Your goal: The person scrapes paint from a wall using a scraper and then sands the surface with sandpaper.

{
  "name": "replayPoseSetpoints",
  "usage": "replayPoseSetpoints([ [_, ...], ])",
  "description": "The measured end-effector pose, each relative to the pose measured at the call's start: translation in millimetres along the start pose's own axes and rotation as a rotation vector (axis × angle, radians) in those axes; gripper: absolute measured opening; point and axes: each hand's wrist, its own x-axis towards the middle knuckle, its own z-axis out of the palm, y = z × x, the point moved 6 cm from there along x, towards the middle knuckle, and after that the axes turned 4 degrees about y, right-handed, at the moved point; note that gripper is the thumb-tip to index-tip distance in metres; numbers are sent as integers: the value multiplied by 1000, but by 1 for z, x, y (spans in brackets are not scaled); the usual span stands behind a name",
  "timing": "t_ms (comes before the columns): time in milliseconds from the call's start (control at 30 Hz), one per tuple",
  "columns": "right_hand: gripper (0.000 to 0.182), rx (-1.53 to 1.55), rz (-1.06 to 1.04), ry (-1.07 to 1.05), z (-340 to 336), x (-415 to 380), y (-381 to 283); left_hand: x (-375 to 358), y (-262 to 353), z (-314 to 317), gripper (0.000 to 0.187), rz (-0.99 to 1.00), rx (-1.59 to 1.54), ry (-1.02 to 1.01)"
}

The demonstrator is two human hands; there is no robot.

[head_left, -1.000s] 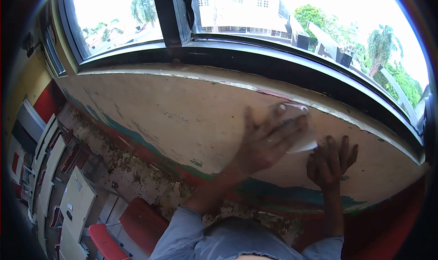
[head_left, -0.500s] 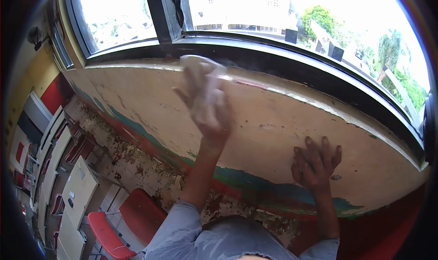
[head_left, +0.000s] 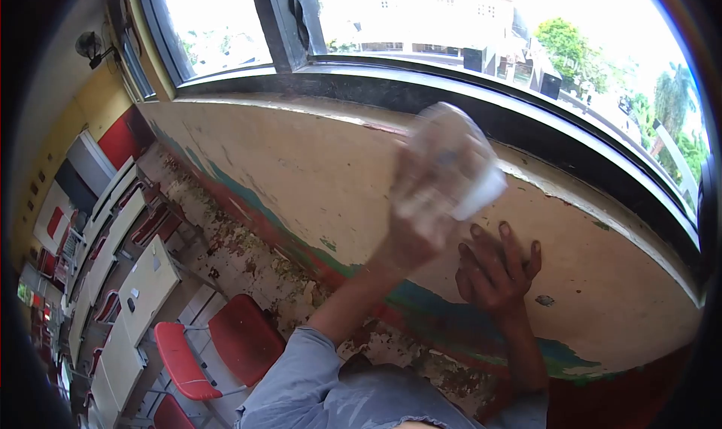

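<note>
My left hand point(head_left: 429, 181) is blurred by motion in front of the upper wall, just below the window. Its fingers are closed on a white folded sheet point(head_left: 481, 192); whether this is cloth or sandpaper cannot be made out. The sheet overlaps the top edge of the beige wall point(head_left: 331, 173) below the dark window frame point(head_left: 391, 90). Lower and to the right, my right hand point(head_left: 500, 271) rests against the wall with its fingers spread and nothing in them.
Flaked paint debris point(head_left: 263, 267) covers the floor along the wall. To the left stand a red chair point(head_left: 244, 339) and a row of pale desks point(head_left: 147, 286). The wall's lower part has blue, green and red paint patches, and a fan point(head_left: 89, 45) hangs at far left.
My left hand has moved right along the wall's top edge with the white sheet, closer to my right hand. My right hand stays on the wall. The view has shifted slightly.
</note>
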Motion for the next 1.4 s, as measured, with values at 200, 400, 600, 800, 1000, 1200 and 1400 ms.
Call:
replayPoseSetpoints([
  [200, 10, 30, 16, -2, -1, 0, -1, 1, -22, -4, 29, -86, 8, -65],
  [400, 10, 3, 3, 16, 6, 2, -9, 7, -40, -13, 32, -149, 14, -67],
  [600, 12, -45, 50, 31, 5, 7, -15, 21, -94, -37, 32, -245, 288, 28],
  [800, 21, -127, 134, 66, 3, 0, -21, -10, -71, -25, 27, -302, -152, -407],
  [1000, 33, -271, 369, 189, -2, 6, -30, -40, -109, -41, 37, 87, -96, -123],
  [1200, 39, -308, 492, 229, 14, 6, -46, -89, -143, -48, 45, 309, -101, -377],
  [1400, 54, -346, 562, 227, 20, 15, -43, -124, -144, -17, 40, -35, -374, -456],
])
